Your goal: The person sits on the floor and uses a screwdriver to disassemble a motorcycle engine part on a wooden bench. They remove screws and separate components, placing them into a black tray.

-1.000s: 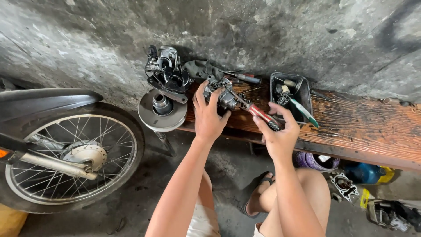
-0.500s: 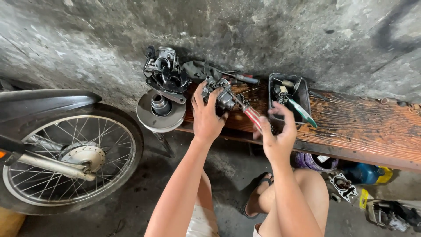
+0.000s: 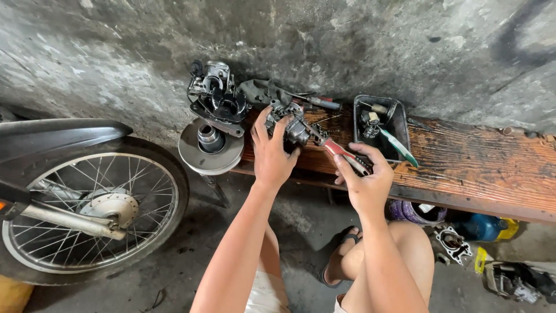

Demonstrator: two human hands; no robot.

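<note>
The left hand (image 3: pixel 272 156) holds a small engine part (image 3: pixel 289 124) made of dull grey metal, dark and greasy in spots, and the right hand (image 3: pixel 365 182) holds a screwdriver (image 3: pixel 336 149) with a shiny red plastic handle and a thin metal shaft. They work over a bench (image 3: pixel 475 168) of rough, worn wood, orange-brown with black stains, and a black plastic tray (image 3: pixel 399 124) sits on it. The wall (image 3: pixel 347 40) behind is rough grey concrete, the round disc (image 3: pixel 209 155) is smooth pale metal, and the wheel (image 3: pixel 87 208) has matt black rubber and thin shiny metal spokes.
</note>
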